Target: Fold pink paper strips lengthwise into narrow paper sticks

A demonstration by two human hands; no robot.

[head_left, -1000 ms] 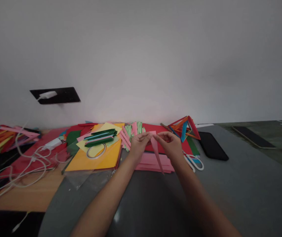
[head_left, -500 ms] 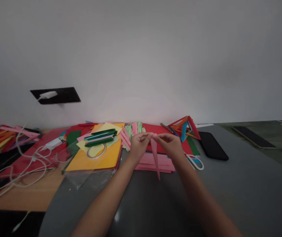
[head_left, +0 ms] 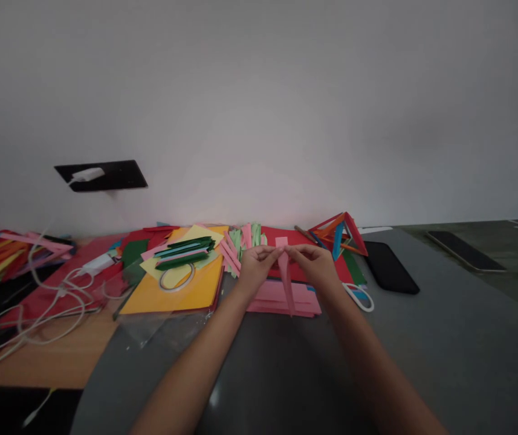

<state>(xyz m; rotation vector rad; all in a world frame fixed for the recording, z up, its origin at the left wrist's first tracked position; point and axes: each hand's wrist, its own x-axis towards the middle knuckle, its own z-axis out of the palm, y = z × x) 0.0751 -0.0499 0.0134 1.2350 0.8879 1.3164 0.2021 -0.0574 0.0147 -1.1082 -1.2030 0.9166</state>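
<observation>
Backdrop: plain pale wall behind a grey desk [head_left: 444,338], seen from the head camera; a wooden stretch of surface lies at the left.
Left hand [head_left: 255,266]: fingers pinched shut on the upper end of a pink paper strip [head_left: 286,284], from the left side.
Right hand [head_left: 317,266]: fingers closed on the same upper end, from the right; the 2 hands meet fingertip to fingertip.
Pink paper strip: held above the desk, its top sticking up between the fingers, the rest hanging down toward the camera in front of a stack of pink paper [head_left: 270,297].
Stack of pink paper: flat on the desk just beneath both hands, resting on a red sheet [head_left: 286,237].
Cut strips [head_left: 240,240]: pink and pale green pieces heaped just behind the left hand.
Orange sheet [head_left: 172,293]: left of the hands, carrying a tape ring [head_left: 177,279] and a bundle of dark green strips [head_left: 185,249].
Triangle frame [head_left: 339,233]: built of coloured strips, behind the right hand.
Scissors [head_left: 359,297]: white handles, beside the right wrist.
Phone [head_left: 390,269]: black, face down, right of the scissors.
Cables [head_left: 45,302]: white, tangled at the left over red paper.
</observation>
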